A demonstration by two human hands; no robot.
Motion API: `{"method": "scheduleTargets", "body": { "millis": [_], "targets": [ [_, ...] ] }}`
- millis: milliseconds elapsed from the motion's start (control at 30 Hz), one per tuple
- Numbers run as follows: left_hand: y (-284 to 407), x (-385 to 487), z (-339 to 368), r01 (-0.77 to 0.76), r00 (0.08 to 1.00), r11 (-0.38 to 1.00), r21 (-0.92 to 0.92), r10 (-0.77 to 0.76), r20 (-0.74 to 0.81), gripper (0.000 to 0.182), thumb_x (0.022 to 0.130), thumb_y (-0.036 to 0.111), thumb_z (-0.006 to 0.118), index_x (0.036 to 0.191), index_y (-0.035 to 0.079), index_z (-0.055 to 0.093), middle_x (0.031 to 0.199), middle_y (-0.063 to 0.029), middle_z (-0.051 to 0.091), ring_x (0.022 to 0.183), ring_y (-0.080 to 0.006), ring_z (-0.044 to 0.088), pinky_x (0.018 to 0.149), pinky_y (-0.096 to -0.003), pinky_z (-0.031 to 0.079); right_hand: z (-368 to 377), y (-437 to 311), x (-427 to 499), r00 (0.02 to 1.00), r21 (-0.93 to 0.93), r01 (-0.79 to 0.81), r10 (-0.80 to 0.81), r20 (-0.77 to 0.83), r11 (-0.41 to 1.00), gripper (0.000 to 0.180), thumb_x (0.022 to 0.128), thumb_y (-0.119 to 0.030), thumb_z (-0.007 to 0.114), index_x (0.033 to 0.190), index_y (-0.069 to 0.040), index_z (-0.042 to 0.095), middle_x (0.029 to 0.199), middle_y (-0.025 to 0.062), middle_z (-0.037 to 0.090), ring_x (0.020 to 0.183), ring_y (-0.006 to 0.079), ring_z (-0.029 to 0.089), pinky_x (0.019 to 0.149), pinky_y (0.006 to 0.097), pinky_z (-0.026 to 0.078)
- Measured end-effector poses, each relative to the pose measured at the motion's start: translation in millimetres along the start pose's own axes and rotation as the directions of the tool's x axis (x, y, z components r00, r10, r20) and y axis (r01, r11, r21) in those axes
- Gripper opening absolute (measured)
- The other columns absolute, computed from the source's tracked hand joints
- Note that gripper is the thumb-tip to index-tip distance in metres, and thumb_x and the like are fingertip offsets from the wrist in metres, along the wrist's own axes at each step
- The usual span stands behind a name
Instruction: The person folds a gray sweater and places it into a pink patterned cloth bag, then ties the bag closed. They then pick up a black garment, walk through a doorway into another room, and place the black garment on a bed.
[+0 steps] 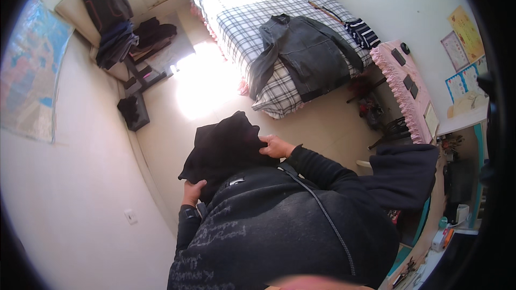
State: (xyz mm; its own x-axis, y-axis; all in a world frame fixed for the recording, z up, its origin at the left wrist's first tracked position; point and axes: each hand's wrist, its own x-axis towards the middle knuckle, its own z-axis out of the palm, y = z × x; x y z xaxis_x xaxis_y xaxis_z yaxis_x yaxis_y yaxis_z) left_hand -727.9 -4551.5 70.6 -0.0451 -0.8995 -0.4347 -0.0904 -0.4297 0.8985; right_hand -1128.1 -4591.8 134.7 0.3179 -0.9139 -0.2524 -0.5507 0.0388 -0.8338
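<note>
A black cloth garment [225,145] hangs bunched in front of my body, held at both sides. My left hand [194,192] grips its lower left edge, with a dark watch on the wrist. The fingers of my right hand [275,146] pinch its right edge. The garment's exact kind cannot be told. Beyond it, a dark grey jacket [312,50] lies spread on the corner of a bed with a plaid cover [229,16], one sleeve over the near edge.
A pink frilled cloth [403,84] covers a surface at the right. Dark fabric [403,173] drapes over a chair beside me. Folded clothes [117,46] and a black bag [107,4] rest on a chair at upper left. A dark box [138,113] stands by the wall.
</note>
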Motion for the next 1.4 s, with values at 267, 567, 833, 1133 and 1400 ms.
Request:
{"method": "scheduleTargets", "body": {
  "millis": [267, 567, 833, 1133, 1400],
  "targets": [
    [140.5, 221.0, -10.6, -0.121, 0.942, 0.946, 0.301, 0.014, 0.335, 0.048, 0.07, 0.006, 0.067, 0.115, -0.01, 0.059, 0.108, -0.0148, 0.068, 0.098, -0.0253, 0.066, 0.09, -0.035, 0.05, -42.4, 4.3, 111.3, 0.978, 0.309, -0.07, 0.127, -0.168, 0.948, 0.041, 0.081, -0.007, 0.067, 0.121, 0.002, 0.059, 0.105, 0.0127, 0.069, 0.096, 0.0185, 0.061, 0.086, 0.0319, 0.048],
    [221.6, 372.3, -2.2, -0.146, 0.97, 0.94, 0.308, 0.075, 0.23, 0.052, 0.068, 0.007, 0.066, 0.117, -0.009, 0.058, 0.109, -0.0153, 0.068, 0.1, -0.0268, 0.065, 0.091, -0.0344, 0.049, -126.8, 35.7, 297.8, 0.992, 0.331, -0.035, 0.072, -0.101, 0.943, 0.036, 0.081, 0.0, 0.063, 0.116, 0.001, 0.061, 0.107, 0.0081, 0.069, 0.098, 0.0127, 0.059, 0.086, 0.0297, 0.048],
    [262.0, 449.0, -19.1, 0.06, 0.998, 0.982, 0.181, -0.054, -0.039, 0.057, 0.066, 0.004, 0.066, 0.121, -0.008, 0.057, 0.114, -0.0136, 0.066, 0.103, -0.0265, 0.064, 0.093, -0.0331, 0.048, -211.0, 20.7, 490.8, 0.996, -0.045, 0.072, -0.069, 0.064, 0.996, 0.047, 0.079, -0.016, 0.065, 0.123, -0.001, 0.057, 0.107, 0.022, 0.065, 0.099, 0.0357, 0.063, 0.086, 0.037, 0.049],
    [317.9, 644.3, -28.4, 0.032, 0.978, 0.993, 0.114, -0.055, 0.199, 0.064, 0.07, 0.005, 0.07, 0.13, -0.006, 0.052, 0.124, -0.0111, 0.062, 0.11, -0.0243, 0.06, 0.099, -0.0337, 0.044, -268.8, 52.2, 630.1, 0.997, 0.288, 0.05, -0.034, -0.062, 0.956, 0.032, 0.08, -0.001, 0.062, 0.112, 0.002, 0.06, 0.098, 0.0137, 0.069, 0.092, 0.0168, 0.062, 0.08, 0.0317, 0.049],
    [421.4, 884.5, -41.7, -0.132, 0.91, 0.944, 0.301, -0.005, 0.416, 0.057, 0.068, 0.004, 0.067, 0.122, -0.009, 0.056, 0.111, -0.0144, 0.066, 0.099, -0.0233, 0.063, 0.089, -0.0317, 0.048, -325.3, 18.8, 765.6, 0.965, 0.322, -0.12, 0.187, -0.185, 0.939, 0.04, 0.077, -0.007, 0.062, 0.116, 0.002, 0.061, 0.102, 0.0172, 0.069, 0.094, 0.0264, 0.065, 0.084, 0.035, 0.05]
  ]
}}
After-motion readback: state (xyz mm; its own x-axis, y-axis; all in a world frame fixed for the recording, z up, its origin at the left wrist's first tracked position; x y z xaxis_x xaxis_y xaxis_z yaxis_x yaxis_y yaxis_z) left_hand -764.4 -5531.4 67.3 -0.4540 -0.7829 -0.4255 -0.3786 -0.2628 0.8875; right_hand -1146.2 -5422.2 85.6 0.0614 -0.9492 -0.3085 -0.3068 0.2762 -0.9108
